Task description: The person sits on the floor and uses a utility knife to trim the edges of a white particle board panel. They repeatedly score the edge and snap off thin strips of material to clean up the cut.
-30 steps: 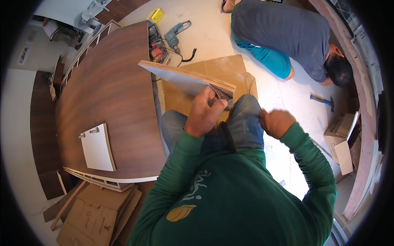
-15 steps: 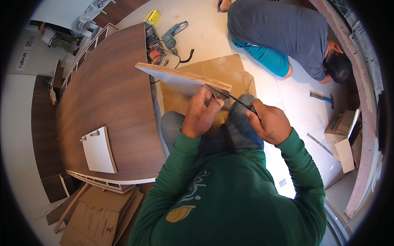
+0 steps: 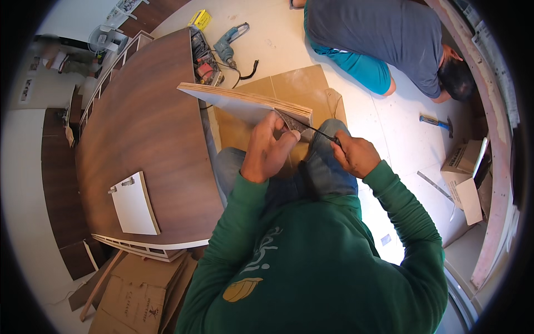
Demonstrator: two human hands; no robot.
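The plywood board (image 3: 245, 103) rests over the person's knees, its near end clamped in the grip of the left hand (image 3: 270, 147). The right hand (image 3: 356, 156) is closed on a thin dark tool (image 3: 320, 133) whose tip meets the board's end. Since a second ago, the right hand has come in from the side to the board.

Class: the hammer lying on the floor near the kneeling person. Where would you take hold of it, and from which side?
Grip the hammer around its blue handle, probably coming from above: it lies flat on the pale floor, the handle is the long straight part, and the dark head at the other end points toward the cardboard box.
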